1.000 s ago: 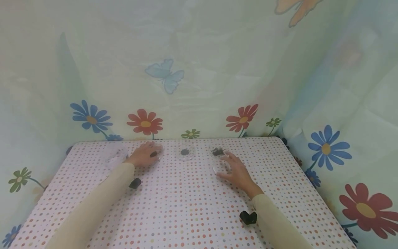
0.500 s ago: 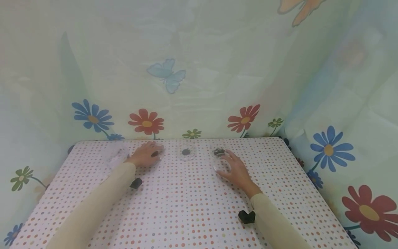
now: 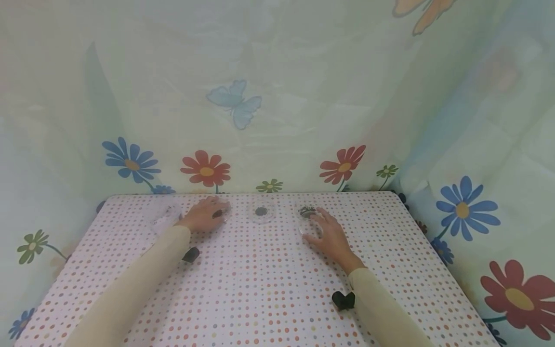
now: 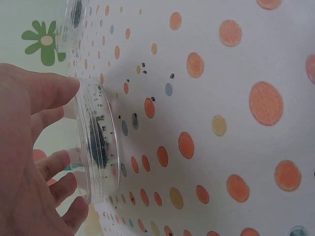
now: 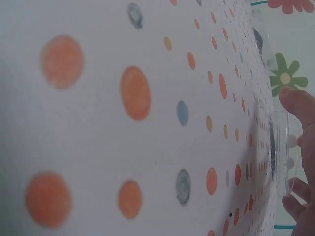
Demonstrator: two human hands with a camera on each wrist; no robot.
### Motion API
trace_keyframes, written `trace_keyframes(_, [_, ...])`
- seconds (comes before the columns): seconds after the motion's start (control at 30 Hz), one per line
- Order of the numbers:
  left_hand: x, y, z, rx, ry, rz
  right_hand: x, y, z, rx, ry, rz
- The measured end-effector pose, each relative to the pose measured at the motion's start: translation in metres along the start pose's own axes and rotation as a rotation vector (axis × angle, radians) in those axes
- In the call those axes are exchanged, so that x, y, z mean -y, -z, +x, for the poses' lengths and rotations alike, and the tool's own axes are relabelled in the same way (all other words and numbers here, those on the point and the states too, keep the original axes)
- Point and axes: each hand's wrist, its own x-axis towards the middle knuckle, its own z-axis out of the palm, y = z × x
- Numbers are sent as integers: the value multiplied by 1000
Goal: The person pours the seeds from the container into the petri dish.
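Observation:
Near the table's far edge, my left hand (image 3: 204, 215) grips a clear round petri dish (image 4: 96, 142), thumb and fingers spread around its rim. A clump of dark grains (image 4: 97, 142) lies inside it, with small specks scattered about. My right hand (image 3: 333, 241) holds a clear round lid (image 3: 310, 228) by its edge. This lid partly overlaps, in the head view, another clear dish with dark grains (image 3: 307, 210). In the right wrist view, my fingers curl round the lid's rim (image 5: 283, 152) just beside that dish. Whether lid and dish touch, I cannot tell.
Between the hands stands another clear dish (image 3: 261, 218) with a dark clump in it. Further clear plastic (image 3: 165, 218) lies left of my left hand. Tiny dark specks (image 4: 143, 65) dot the spotted tabletop (image 3: 251, 279). A flowered cloth backdrop (image 3: 295, 120) rises behind the table.
The lid in my right hand has shifted slightly away from me, covering a little more of the dark grains. My left hand stays on its dish. The head view has turned slightly.

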Motion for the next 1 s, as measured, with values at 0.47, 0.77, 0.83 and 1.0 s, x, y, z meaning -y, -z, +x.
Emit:
trace_keyframes(0.47, [-1,1,0,-9,-3,7,-5,-5,7,0,-11,-35])
trace_keyframes(0.77, [1,-1,1,-12,-20,17,-8,-5,15,66,-48,-12])
trace_keyframes(0.83, [2,-1,1,-13,-21,13,-8,-5,16,75,-56,-16])
trace_keyframes(1.0, [1,-1,2,-14,-22,3,-9,-5,18,70,-55,-8])
